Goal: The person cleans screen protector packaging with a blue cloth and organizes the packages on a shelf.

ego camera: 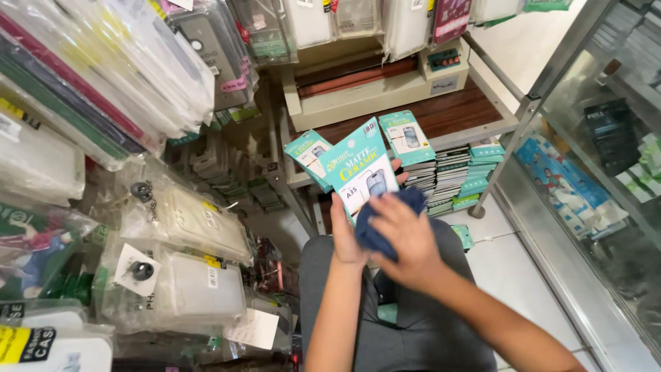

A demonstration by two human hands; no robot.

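Your left hand [346, 238] gripped the teal screen-protector packet [359, 171] upright above your lap while your right hand [406, 241] pressed a dark blue cloth [380, 227] to its lower face, wiping seemingly underway, stacked packets [451, 180] apparently untouched.

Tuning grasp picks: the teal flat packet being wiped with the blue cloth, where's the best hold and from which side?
Probably the lower left edge, from the left, pinched across its thin faces. The teal packet is flat, stiff-looking and held upright; the left hand already grips there. The right hand presses the blue cloth on the lower front, so the cloth blocks that face.
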